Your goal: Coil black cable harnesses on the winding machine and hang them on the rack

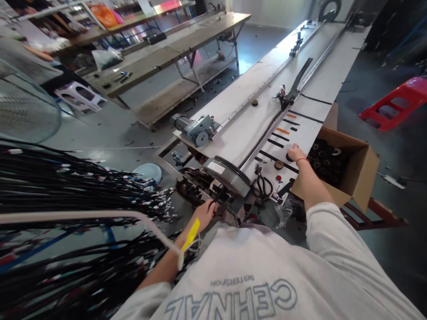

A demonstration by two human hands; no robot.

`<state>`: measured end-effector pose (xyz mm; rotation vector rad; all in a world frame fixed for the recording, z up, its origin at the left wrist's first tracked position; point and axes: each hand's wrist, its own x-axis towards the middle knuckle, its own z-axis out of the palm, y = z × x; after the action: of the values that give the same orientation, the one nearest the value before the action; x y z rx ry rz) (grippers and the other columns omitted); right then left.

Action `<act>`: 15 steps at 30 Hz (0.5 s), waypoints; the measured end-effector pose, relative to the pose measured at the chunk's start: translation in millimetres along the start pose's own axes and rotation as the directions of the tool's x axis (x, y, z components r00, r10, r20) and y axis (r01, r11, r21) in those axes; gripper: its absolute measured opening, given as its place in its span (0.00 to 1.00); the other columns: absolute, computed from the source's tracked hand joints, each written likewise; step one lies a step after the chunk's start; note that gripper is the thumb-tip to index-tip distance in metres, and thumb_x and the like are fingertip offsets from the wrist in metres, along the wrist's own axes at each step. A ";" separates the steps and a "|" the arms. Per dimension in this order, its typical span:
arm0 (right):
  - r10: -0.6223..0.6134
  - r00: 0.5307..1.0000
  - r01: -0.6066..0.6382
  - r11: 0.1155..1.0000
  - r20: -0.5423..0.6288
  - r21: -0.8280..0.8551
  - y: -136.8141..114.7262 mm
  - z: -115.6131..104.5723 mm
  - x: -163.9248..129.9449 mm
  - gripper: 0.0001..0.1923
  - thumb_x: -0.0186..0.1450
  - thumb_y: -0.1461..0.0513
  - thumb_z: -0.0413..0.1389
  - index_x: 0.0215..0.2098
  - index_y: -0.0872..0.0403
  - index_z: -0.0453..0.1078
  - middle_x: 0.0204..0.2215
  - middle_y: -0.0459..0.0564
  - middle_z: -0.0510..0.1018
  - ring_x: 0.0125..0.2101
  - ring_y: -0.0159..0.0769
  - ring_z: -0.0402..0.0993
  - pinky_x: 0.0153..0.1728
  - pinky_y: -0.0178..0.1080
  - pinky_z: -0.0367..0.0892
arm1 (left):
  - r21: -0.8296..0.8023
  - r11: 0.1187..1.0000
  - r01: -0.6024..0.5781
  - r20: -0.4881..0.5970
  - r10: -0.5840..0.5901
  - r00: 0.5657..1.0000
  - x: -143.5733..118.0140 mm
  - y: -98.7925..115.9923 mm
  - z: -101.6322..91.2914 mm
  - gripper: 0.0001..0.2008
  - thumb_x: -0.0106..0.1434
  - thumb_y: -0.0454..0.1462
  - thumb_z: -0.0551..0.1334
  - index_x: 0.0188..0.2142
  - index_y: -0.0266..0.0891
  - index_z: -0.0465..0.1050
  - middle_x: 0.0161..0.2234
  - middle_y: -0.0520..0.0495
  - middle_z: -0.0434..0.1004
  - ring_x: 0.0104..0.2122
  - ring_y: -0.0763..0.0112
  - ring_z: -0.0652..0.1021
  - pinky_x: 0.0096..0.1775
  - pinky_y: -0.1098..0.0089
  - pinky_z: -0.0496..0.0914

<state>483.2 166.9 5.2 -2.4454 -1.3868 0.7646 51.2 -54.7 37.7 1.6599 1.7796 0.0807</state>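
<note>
Fingers of the left hand [205, 213] grip a black cable at the machine [223, 178], near; the right hand [296, 153] rests curled on a tape roll [289, 157], apparently, on the tabletop [240, 133]. Cable bundles [66, 186] hang left, seemingly unprocessed.

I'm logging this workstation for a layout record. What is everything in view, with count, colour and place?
long table: one, white, centre, running away
rail: one, metal, along the table
motor: one, grey, table's left edge
machine: one, dark, table's near end
tape marks: several, black and orange, near right hand
cardboard box: one, brown, right of table, holding dark rolls
cable bundles: many, black, left
workbench: one, brown, upper left
stool: one, red, far right
left hand: at the machine
right hand: on the table beside the box
</note>
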 end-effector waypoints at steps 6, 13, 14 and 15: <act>-0.443 0.820 0.553 0.778 -0.364 0.298 -48.0 18.7 -115.7 0.21 0.70 0.59 0.47 0.59 0.56 0.61 0.41 0.55 0.76 0.38 0.40 0.73 0.46 0.45 0.67 | -0.086 0.994 0.060 -0.140 -0.072 0.988 25.4 10.8 9.8 0.14 0.71 0.41 0.50 0.33 0.38 0.69 0.28 0.46 0.75 0.30 0.67 0.76 0.31 0.72 0.64; -0.868 0.495 0.789 0.428 -0.042 0.441 -85.4 147.8 -283.7 0.17 0.67 0.64 0.49 0.54 0.56 0.64 0.49 0.62 0.73 0.50 0.45 0.71 0.52 0.48 0.67 | -0.790 0.611 0.059 0.022 -0.068 0.997 47.2 -10.1 -19.5 0.25 0.63 0.59 0.55 0.27 0.39 0.61 0.16 0.62 0.49 0.14 0.81 0.52 0.18 0.76 0.47; -0.835 0.548 0.774 0.490 -0.038 0.402 -94.8 164.8 -282.7 0.17 0.66 0.64 0.50 0.53 0.58 0.64 0.51 0.65 0.72 0.53 0.48 0.68 0.55 0.51 0.64 | -0.782 0.622 0.037 0.013 -0.044 0.999 47.8 -11.7 -23.1 0.25 0.63 0.59 0.56 0.27 0.39 0.62 0.16 0.61 0.49 0.14 0.81 0.52 0.18 0.76 0.47; -0.793 0.609 0.743 0.558 -0.027 0.370 -104.0 179.0 -277.1 0.16 0.65 0.64 0.51 0.51 0.59 0.65 0.51 0.66 0.72 0.54 0.50 0.67 0.56 0.52 0.63 | -0.765 0.644 0.017 0.005 -0.021 1.000 48.2 -13.0 -25.6 0.26 0.62 0.59 0.56 0.27 0.39 0.62 0.16 0.61 0.49 0.14 0.81 0.52 0.18 0.76 0.47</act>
<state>194.7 -23.5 -8.7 -1.2811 -1.9453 0.8435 29.7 -3.5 29.9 0.9966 1.4385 0.7352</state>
